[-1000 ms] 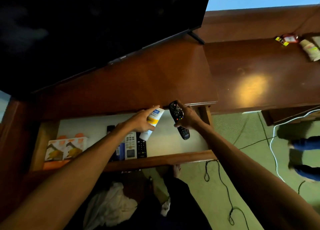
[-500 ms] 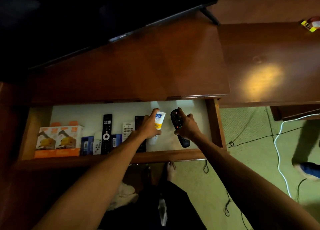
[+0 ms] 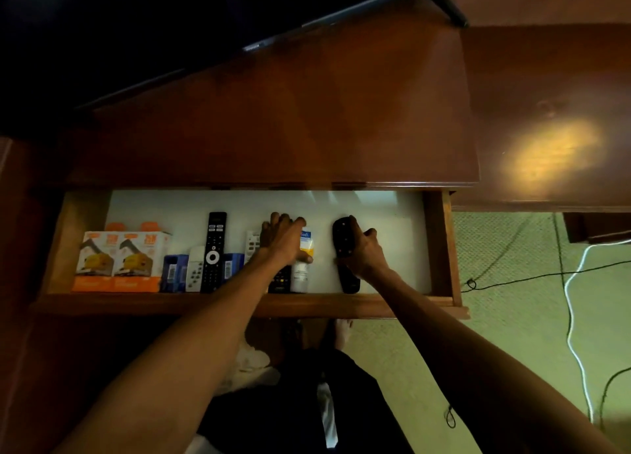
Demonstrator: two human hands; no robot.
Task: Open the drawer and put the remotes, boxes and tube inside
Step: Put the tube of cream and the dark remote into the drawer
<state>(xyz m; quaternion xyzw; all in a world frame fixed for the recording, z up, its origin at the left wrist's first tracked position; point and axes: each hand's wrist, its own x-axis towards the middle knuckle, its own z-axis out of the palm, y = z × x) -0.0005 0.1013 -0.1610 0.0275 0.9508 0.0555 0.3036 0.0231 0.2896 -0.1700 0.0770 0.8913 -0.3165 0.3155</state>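
Observation:
The wooden drawer (image 3: 440,245) is pulled out, its white bottom showing. My left hand (image 3: 281,240) holds a white and yellow tube (image 3: 304,259) flat against the drawer bottom. My right hand (image 3: 362,248) grips a black remote (image 3: 343,245) lying to the right of the tube. Further left in the drawer lie a long black remote (image 3: 214,252), a small white remote (image 3: 195,272), two blue boxes (image 3: 174,272) and two orange and white boxes (image 3: 121,260). Another white remote (image 3: 253,243) and a black one (image 3: 280,279) are partly hidden under my left arm.
A dark TV (image 3: 170,16) stands on the brown cabinet top (image 3: 290,119) above the drawer. A lower desk surface (image 3: 553,112) lies to the right. Black and white cables (image 3: 577,283) run over the green carpet. My foot (image 3: 342,330) shows under the drawer front.
Both hands have lowered into the drawer: the tube and the black remote went from above its back edge down onto the white bottom. The view has tilted down.

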